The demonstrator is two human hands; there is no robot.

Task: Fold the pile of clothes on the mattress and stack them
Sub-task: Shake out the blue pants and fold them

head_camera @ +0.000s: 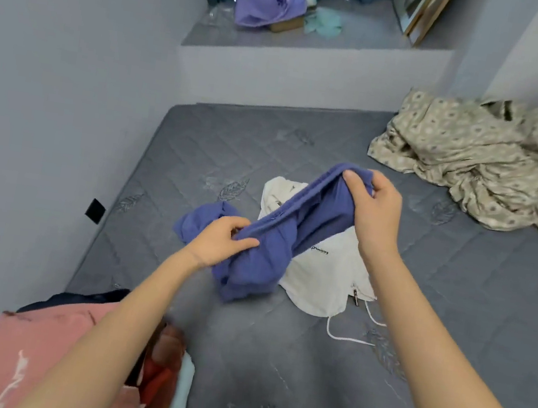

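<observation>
A blue-purple garment (295, 228) hangs between my two hands above the grey quilted mattress (454, 299). My left hand (220, 242) pinches its near, lower edge. My right hand (376, 205) grips its far, upper end, held higher. Part of the garment trails onto the mattress to the left. Under it lies a white garment (323, 273) with a zip and white drawstrings, spread flat. At the lower left, folded clothes are stacked: a pink piece (32, 354) on top, a dark one beneath, red and pale blue fabric beside it.
A crumpled beige patterned duvet (490, 166) fills the far right of the mattress. The wall runs along the left side, with a black socket (95, 210). A window ledge behind holds a purple cloth (268, 4), a box and leaning frames (422, 11).
</observation>
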